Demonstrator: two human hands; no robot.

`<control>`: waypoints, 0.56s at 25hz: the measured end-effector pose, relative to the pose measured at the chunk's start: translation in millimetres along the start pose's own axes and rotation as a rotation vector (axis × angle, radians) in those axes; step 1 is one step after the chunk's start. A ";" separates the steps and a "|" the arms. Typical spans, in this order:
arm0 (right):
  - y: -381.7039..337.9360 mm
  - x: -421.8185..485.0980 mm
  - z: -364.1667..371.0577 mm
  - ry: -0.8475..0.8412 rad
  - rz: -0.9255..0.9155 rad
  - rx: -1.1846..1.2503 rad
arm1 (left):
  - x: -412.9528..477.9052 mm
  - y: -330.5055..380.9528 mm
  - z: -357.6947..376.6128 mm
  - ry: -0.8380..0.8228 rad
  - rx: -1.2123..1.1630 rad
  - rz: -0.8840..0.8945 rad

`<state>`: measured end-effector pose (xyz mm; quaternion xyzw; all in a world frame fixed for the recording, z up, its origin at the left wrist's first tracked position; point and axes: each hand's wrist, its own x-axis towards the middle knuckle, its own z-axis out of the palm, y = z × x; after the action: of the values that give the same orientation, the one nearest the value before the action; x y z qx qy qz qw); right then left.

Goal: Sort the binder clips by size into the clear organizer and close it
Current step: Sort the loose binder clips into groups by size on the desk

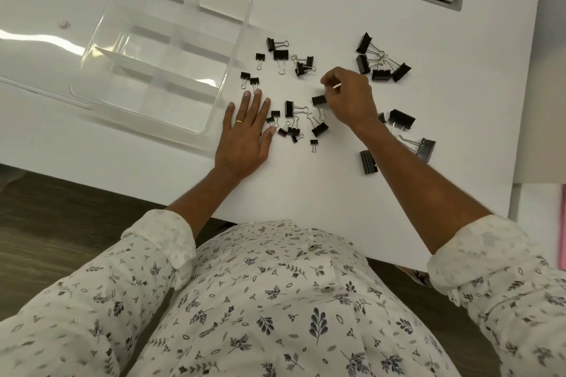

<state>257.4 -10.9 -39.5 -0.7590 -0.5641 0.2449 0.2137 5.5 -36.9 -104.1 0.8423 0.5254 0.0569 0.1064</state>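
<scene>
My left hand (246, 131) lies flat, palm down, fingers spread on the smooth white table (306, 187); it grips nothing. A thin gold ring (239, 121) sits on one finger. My right hand (349, 99) is curled, fingertips pinched over a medium binder clip (318, 100); whether the clip has left the table I cannot tell.

The clear organizer (159, 49) stands at 10 o'clock from my left hand, open. It is rigid transparent plastic with rounded corners, split by straight dividers into rectangular compartments, all without clips. Its glossy lid (46, 37) lies flat further toward 9 o'clock, catching glare.

The binder clips are matte black folded-steel wedges with bright wire loop handles:
- Large clips (379, 63) are heaped at 1 o'clock from my right hand, handles tangled.
- Further large clips (401, 119) lie at 4 o'clock, partly under my forearm.
- Small clips (249, 78) lie at 12 o'clock from my left fingertips, just beside the organizer wall.
- Mixed small and medium clips (292, 124) sit between my hands.
</scene>
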 end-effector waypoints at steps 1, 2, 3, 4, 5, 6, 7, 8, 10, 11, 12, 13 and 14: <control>-4.2 4.5 2.0 0.018 -0.044 -0.033 | 0.2 -0.2 0.3 0.005 -0.004 -0.002; -9.4 9.7 3.7 0.033 -0.085 -0.051 | 1.0 -0.6 0.3 0.012 -0.014 -0.003; -14.7 15.7 5.5 0.046 -0.117 -0.054 | 2.1 -1.3 -0.5 0.021 -0.031 -0.004; -19.7 22.0 7.1 0.056 -0.137 -0.055 | 4.1 -2.1 -1.8 0.030 -0.054 -0.004; -23.4 28.5 8.4 0.052 -0.150 -0.058 | 6.5 -3.3 -3.3 0.039 -0.079 -0.004; -26.5 34.7 8.9 0.021 -0.164 -0.070 | 8.3 -4.1 -4.5 0.050 -0.101 -0.007; -28.5 40.1 9.5 -0.034 -0.186 -0.100 | 9.0 -4.5 -5.2 0.062 -0.115 -0.012; -30.2 44.7 10.2 -0.102 -0.209 -0.150 | 8.9 -4.3 -5.1 0.076 -0.121 -0.019; -32.6 47.3 13.3 -0.209 -0.249 -0.232 | 8.2 -3.5 -4.0 0.093 -0.120 -0.031; -34.1 44.2 16.6 -0.228 -0.267 -0.247 | 7.8 -3.5 -3.4 0.095 -0.121 -0.035; -36.0 38.7 20.7 -0.231 -0.282 -0.246 | 7.5 -4.0 -3.1 0.096 -0.125 -0.037; -37.8 32.9 25.1 -0.223 -0.294 -0.238 | 7.8 -4.8 -3.3 0.099 -0.130 -0.036; -39.5 27.0 28.8 -0.212 -0.297 -0.227 | 8.2 -5.2 -3.6 0.102 -0.136 -0.035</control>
<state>216.7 27.2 -42.0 -0.6567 -0.7131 0.2242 0.1001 3.9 -26.9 -102.0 0.8199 0.5396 0.1334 0.1373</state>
